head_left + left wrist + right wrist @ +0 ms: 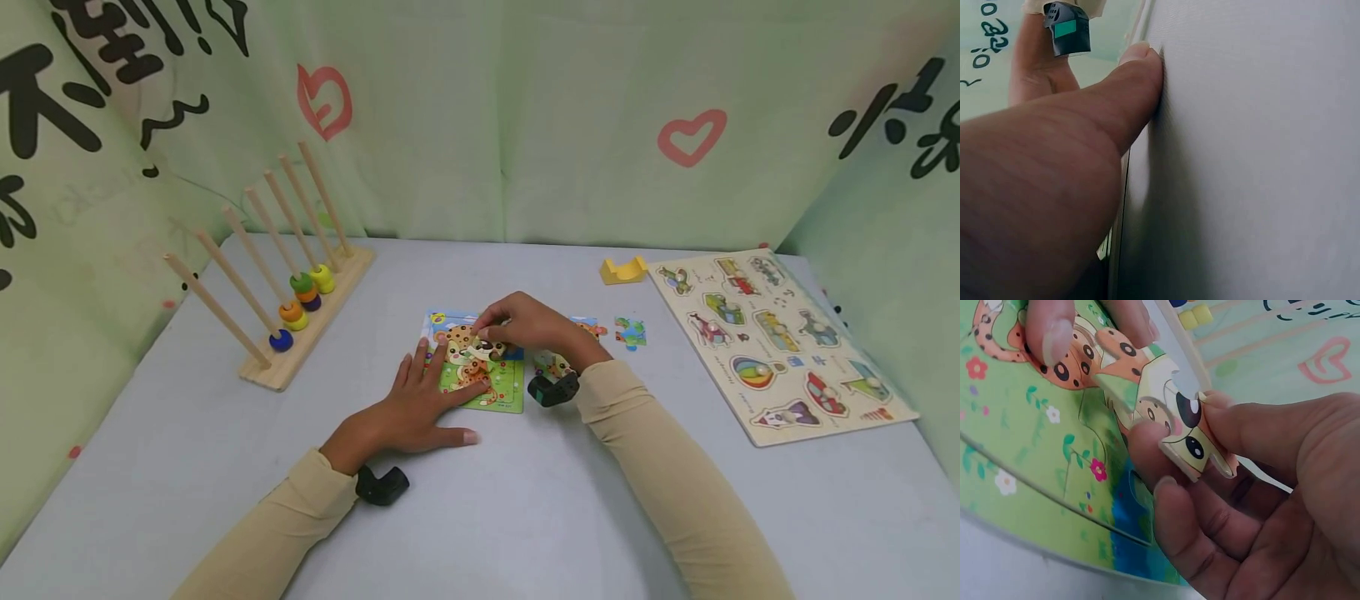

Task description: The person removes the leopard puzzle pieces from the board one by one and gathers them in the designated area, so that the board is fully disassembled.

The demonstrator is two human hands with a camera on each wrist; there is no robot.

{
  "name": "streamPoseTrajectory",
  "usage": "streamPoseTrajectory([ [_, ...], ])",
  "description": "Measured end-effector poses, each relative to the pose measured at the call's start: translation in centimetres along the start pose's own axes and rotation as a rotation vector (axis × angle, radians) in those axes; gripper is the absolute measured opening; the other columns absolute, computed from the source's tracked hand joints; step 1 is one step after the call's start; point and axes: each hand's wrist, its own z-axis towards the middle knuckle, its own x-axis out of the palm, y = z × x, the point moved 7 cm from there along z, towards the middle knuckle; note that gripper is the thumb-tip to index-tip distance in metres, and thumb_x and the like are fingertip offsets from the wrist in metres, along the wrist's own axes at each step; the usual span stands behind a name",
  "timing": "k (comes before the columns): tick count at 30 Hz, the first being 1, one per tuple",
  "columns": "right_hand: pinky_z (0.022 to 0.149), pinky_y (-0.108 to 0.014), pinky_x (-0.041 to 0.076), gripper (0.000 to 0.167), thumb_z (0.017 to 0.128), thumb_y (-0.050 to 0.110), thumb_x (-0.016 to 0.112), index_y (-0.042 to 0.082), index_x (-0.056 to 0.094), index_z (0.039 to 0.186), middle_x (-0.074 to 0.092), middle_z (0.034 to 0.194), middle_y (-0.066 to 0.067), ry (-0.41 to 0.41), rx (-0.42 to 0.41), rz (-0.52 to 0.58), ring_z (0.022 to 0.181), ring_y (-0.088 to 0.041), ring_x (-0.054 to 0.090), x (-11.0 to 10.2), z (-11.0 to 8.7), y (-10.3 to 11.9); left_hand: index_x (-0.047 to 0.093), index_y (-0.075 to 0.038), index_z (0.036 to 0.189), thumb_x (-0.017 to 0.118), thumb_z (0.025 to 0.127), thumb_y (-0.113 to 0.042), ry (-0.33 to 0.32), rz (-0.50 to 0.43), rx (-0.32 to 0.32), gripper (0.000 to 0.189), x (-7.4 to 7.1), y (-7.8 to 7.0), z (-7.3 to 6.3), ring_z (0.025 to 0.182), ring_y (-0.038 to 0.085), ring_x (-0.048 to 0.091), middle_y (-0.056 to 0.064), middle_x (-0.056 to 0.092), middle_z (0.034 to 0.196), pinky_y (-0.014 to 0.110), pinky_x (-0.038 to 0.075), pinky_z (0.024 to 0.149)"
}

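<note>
A jigsaw puzzle board [510, 396] with cartoon leopards on green lies mid-table. The left hand [420, 408] rests with spread fingers over its left part, thumb on the tabletop; the left wrist view shows that thumb [1132, 78] against the white surface. Above the board, the right hand [528, 323] pinches a puzzle piece [1192, 449] between thumb and fingers. Large dark eyes on a cream face mark this piece, which is tilted over the board in the right wrist view. Two left fingertips [1054, 340] touch the printed leopard area there.
Loose puzzle pieces lie right of the board, one blue-green [630, 332], another partly behind the right wrist [553, 364]. A wooden peg rack [281, 371] with coloured beads stands left. A yellow curved block [623, 271] and a picture-puzzle board [738, 333] are at right. Curtains enclose the table.
</note>
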Motion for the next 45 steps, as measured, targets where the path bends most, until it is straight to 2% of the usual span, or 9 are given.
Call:
streamPoseTrajectory([
  [5, 0.064, -0.034, 0.054, 0.023, 0.099, 0.010, 0.055, 0.001, 0.067, 0.118, 0.065, 0.104, -0.013, 0.003, 0.001, 0.101, 0.067, -0.019, 0.063, -0.5, -0.7, -0.5, 0.031, -0.038, 0.152, 0.053, 0.090, -0.064, -0.003, 0.001, 0.001, 0.072, 0.0, -0.1, 0.0, 0.138, 0.045, -0.026, 0.023, -0.020, 0.157, 0.062, -0.007, 0.109],
  [9, 0.065, -0.036, 0.055, 0.027, 0.100, 0.008, 0.054, 0.000, 0.064, 0.124, 0.064, 0.103, -0.016, -0.010, 0.009, 0.144, 0.065, -0.021, 0.063, -1.0, -1.3, -0.6, 0.031, -0.037, 0.152, 0.054, 0.090, -0.064, -0.005, 0.001, 0.003, 0.072, 0.0, -0.1, 0.1, 0.138, 0.045, -0.027, 0.023, -0.021, 0.157, 0.062, -0.007, 0.109],
  [19, 0.074, -0.038, 0.055, 0.032, 0.098, 0.005, 0.056, 0.000, 0.060, 0.129, 0.062, 0.105, -0.016, -0.056, 0.101, 0.119, 0.077, -0.021, 0.062, -3.2, -3.3, -1.8, 0.028, -0.038, 0.153, 0.053, 0.090, -0.065, -0.003, 0.012, 0.002, 0.074, -0.2, -0.2, 0.0, 0.138, 0.044, -0.027, 0.023, -0.022, 0.156, 0.061, -0.008, 0.109],
  [25, 0.076, -0.037, 0.052, 0.033, 0.098, 0.006, 0.057, 0.002, 0.059, 0.130, 0.063, 0.097, -0.013, -0.083, 0.120, 0.125, 0.080, -0.025, 0.057, -4.1, -4.2, -3.0, 0.028, -0.037, 0.153, 0.052, 0.089, -0.066, -0.003, 0.006, -0.006, 0.074, -0.2, 0.0, -0.1, 0.138, 0.044, -0.028, 0.023, -0.022, 0.156, 0.061, -0.008, 0.109],
  [35, 0.075, -0.035, 0.050, 0.027, 0.096, 0.006, 0.056, -0.002, 0.064, 0.120, 0.065, 0.100, -0.012, -0.073, 0.121, 0.128, 0.080, -0.023, 0.056, -4.9, -5.8, -4.4, 0.028, -0.038, 0.153, 0.053, 0.089, -0.066, -0.018, -0.006, -0.003, 0.075, -0.1, 0.1, -0.3, 0.138, 0.042, -0.028, 0.022, -0.023, 0.156, 0.060, -0.009, 0.109],
  [45, 0.076, -0.038, 0.048, 0.025, 0.096, 0.012, 0.060, 0.004, 0.067, 0.119, 0.064, 0.096, -0.011, -0.105, 0.125, 0.079, 0.081, -0.027, 0.057, -5.9, -7.7, -5.5, 0.030, -0.036, 0.153, 0.055, 0.089, -0.064, -0.024, -0.002, 0.010, 0.074, -0.1, -0.2, -0.2, 0.139, 0.044, -0.026, 0.023, -0.020, 0.157, 0.061, -0.008, 0.109],
])
